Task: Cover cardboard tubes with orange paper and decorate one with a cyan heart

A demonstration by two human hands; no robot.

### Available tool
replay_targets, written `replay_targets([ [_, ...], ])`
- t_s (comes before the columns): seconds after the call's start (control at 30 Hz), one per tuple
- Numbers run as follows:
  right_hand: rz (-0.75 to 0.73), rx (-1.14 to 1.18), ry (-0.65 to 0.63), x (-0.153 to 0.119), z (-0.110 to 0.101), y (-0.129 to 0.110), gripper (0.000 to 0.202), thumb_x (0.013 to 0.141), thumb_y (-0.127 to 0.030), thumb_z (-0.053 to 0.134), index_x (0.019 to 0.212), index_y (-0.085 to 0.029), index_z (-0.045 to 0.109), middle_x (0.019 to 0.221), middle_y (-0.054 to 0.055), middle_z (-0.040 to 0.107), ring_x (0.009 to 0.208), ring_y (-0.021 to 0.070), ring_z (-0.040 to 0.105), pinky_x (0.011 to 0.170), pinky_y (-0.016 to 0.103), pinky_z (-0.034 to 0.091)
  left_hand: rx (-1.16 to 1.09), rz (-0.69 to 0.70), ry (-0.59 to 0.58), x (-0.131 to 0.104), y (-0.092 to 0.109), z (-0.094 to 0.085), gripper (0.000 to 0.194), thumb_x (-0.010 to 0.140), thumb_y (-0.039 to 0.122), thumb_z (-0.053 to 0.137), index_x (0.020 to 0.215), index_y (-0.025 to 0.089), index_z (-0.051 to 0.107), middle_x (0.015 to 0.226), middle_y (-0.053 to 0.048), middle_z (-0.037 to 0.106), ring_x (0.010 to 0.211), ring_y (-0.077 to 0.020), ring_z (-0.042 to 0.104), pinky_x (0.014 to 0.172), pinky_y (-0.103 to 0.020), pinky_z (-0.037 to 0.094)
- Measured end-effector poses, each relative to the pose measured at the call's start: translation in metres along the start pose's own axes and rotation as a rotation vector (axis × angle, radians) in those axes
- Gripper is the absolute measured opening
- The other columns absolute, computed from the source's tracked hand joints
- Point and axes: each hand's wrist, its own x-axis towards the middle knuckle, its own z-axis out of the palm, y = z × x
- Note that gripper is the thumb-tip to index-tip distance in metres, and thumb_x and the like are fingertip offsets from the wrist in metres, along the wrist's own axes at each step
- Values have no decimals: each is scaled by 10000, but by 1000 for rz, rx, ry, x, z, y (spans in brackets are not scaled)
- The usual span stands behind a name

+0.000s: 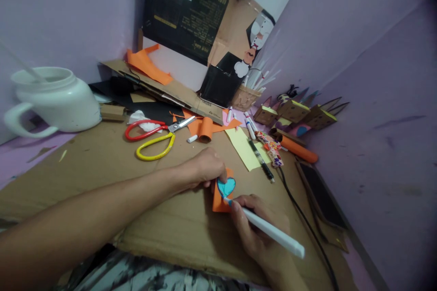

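Observation:
Near the table's front edge, an orange paper piece (221, 205) bears a blue heart (226, 187) with a dark outline. My left hand (209, 166) is closed on the upper left of this piece, its thumb and fingers at the edge; some of the fingers are hidden. A white felt-tip marker (273, 231) is gripped in my right hand (256, 225) like a pen. The marker's tip touches the paper at the heart's lower point.
Scissors (160, 138) with red and yellow handles lie beyond my left forearm. Behind my hands are a rolled orange paper tube (205, 130), yellow paper (243, 148) and a black pen (261, 161). A white mug (58, 100) stands at left; a glue gun (270, 146) with its cord lies at right.

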Motion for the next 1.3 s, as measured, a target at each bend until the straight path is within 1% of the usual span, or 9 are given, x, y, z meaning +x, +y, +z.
replay_targets([
  [0.2, 52, 5, -46, -7, -2, 2, 110, 799, -205, 556, 714, -178, 621, 543, -11, 619, 425, 106, 563, 432, 211, 396, 10, 14, -10, 5, -5, -1, 243, 512, 134, 583, 337, 169, 418, 248, 55, 339, 223, -79, 285, 259, -209, 144],
  [0.47, 94, 94, -23, -8, -2, 1, 103, 785, -195, 571, 698, -179, 622, 518, -22, 598, 393, 90, 523, 410, 204, 368, 3, 26, -9, 2, -2, -1, 257, 519, 125, 592, 336, 166, 415, 241, 56, 339, 227, -69, 276, 268, -206, 140],
  [0.53, 203, 189, 69, -10, 0, 1, 126, 790, -220, 574, 675, -187, 614, 505, -27, 580, 398, 92, 507, 401, 205, 363, -5, 24, -16, 0, -1, -1, 255, 522, 122, 589, 336, 164, 420, 240, 53, 343, 229, -70, 278, 269, -206, 138],
  [0.6, 342, 338, 254, -11, 2, 4, 132, 808, -261, 563, 708, -191, 612, 527, -24, 585, 436, 106, 532, 421, 209, 399, -14, 20, -26, -1, 0, -2, 237, 519, 114, 578, 339, 161, 431, 242, 54, 343, 230, -69, 275, 273, -207, 135],
  [0.7, 594, 566, 442, -8, 7, 11, 181, 833, -344, 538, 913, -192, 598, 634, -5, 631, 505, 133, 593, 488, 250, 483, -28, 19, -49, -3, 1, -4, 178, 511, 125, 576, 365, 151, 477, 261, 59, 360, 236, -62, 261, 279, -208, 134],
  [0.8, 829, 788, 363, 0, 10, 17, 338, 754, -385, 631, 1025, -206, 537, 797, 29, 663, 624, 166, 643, 544, 281, 518, -56, 51, -78, -6, 1, -6, 132, 504, 154, 586, 397, 142, 510, 287, 62, 380, 254, -52, 273, 291, -197, 141],
  [0.9, 911, 1023, 165, 5, 14, 19, 465, 627, -335, 739, 1015, -219, 510, 859, 24, 650, 706, 165, 634, 564, 256, 508, -77, 87, -98, -9, 1, -7, 131, 490, 177, 582, 394, 144, 499, 296, 68, 373, 264, -45, 290, 296, -187, 151],
  [1.03, 905, 1087, 11, 7, 17, 18, 459, 564, -242, 752, 950, -211, 505, 683, -51, 561, 564, 95, 521, 490, 190, 416, -72, 105, -140, -10, 2, -5, 126, 477, 217, 584, 402, 142, 514, 309, 61, 409, 262, -42, 287, 292, -187, 188],
  [1.3, 798, 1004, 40, 9, 15, 19, 406, 543, -186, 671, 889, -204, 459, 644, -78, 474, 513, 75, 406, 470, 182, 344, -3, 131, -205, -12, 3, -2, 160, 512, 274, 620, 576, 127, 621, 417, 44, 527, 337, -50, 367, 344, -177, 274],
])
